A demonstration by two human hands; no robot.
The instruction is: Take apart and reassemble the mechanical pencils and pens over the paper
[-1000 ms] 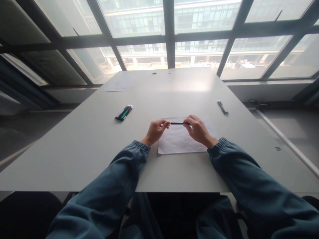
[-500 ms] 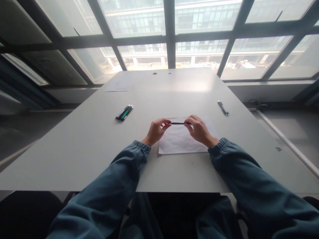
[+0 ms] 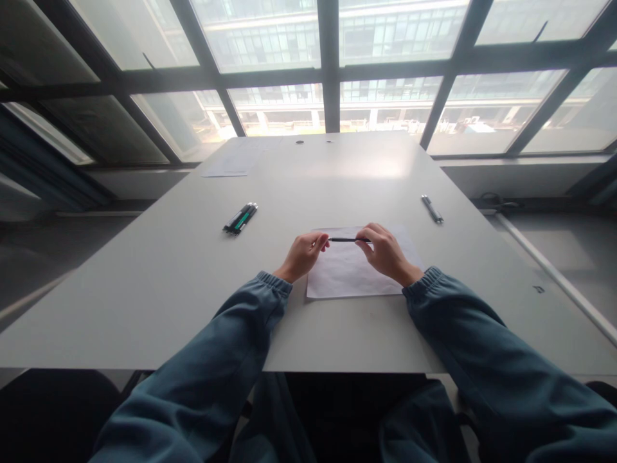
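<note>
A slim black pen [image 3: 343, 240] lies level between my two hands, above a white sheet of paper [image 3: 354, 276]. My left hand [image 3: 304, 252] is closed at the pen's left end, thumb and fingers pressed together there. The pen's right part is pinched by my right hand [image 3: 382, 247], whose fingers cover that end. Only the middle of the barrel shows. Both wrists are close to the paper's side edges.
Left of my hands is a small bundle of pens [image 3: 240, 218], dark with one green strip. A grey pen or pair of pens [image 3: 432, 209] lies to the right. Another paper sheet [image 3: 226, 166] is at the white table's [image 3: 159, 302] far left, before the windows.
The fingers of my left hand have curled closer together around the pen's left end. My right hand and the things on the table have stayed where they were.
</note>
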